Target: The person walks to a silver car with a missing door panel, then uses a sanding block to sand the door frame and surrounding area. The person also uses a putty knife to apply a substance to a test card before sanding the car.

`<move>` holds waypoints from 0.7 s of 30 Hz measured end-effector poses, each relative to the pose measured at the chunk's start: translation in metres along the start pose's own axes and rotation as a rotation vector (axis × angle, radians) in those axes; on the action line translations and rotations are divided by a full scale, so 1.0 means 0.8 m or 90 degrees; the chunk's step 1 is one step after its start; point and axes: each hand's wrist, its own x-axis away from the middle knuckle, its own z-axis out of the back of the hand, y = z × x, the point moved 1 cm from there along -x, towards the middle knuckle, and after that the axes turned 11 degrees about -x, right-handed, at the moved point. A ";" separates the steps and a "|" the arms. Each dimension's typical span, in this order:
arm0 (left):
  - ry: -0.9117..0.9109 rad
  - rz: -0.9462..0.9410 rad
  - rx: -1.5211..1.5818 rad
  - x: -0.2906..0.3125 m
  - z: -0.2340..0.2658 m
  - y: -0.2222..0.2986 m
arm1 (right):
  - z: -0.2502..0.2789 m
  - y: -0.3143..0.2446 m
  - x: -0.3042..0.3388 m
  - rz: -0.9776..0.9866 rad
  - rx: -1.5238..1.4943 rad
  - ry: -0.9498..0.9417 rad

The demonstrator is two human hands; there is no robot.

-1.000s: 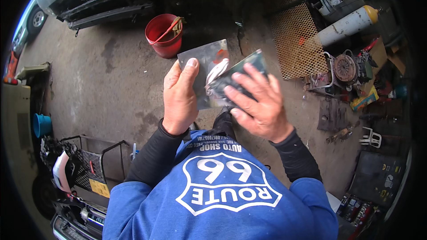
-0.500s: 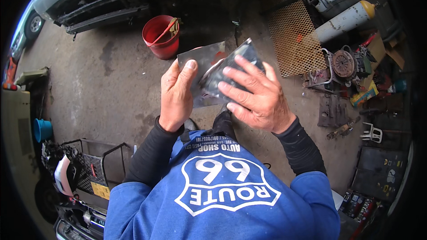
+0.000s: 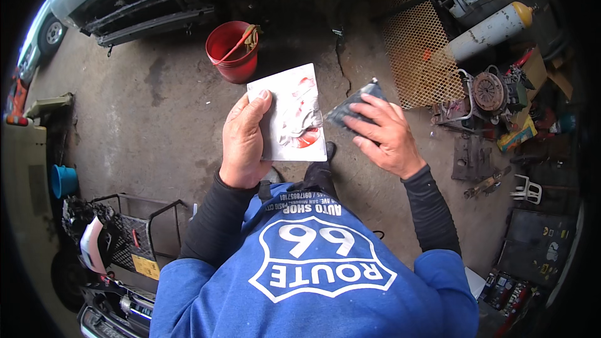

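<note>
My left hand point(image 3: 243, 144) grips the left edge of a flat white mixing board point(image 3: 275, 145), its thumb lying on top. Across the board's right half is a smeared, lumpy whitish paste point(image 3: 299, 114) with red streaks; a brighter red patch point(image 3: 308, 138) shows near the lower edge. Just to the right of the board, my right hand point(image 3: 389, 139) holds a thin dark grey spreader point(image 3: 343, 112) under its spread fingers, slightly blurred. The spreader's left corner is close to the board's right edge; whether they touch I cannot tell. My right thumb is mostly hidden.
A red bucket point(image 3: 219, 47) with a red stick and a yellowish cloth stands ahead on the concrete floor. Expanded metal mesh point(image 3: 416, 44), a gas cylinder point(image 3: 488, 32) and a clutch plate point(image 3: 489, 91) lie right. A black metal rack point(image 3: 164, 228) stands left.
The spreader has swung right, away from over the board, and tilted. The board now faces up more brightly, with its paste and red patches uncovered.
</note>
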 end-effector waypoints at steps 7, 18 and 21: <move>-0.034 -0.146 -0.309 -0.004 -0.020 0.007 | 0.026 -0.041 -0.037 0.032 0.007 0.158; 0.002 -0.246 -0.339 -0.029 -0.018 0.021 | 0.003 -0.086 -0.067 0.053 -0.043 0.070; 0.050 -0.245 -0.364 -0.037 -0.013 0.021 | -0.006 -0.084 -0.067 0.052 -0.049 0.053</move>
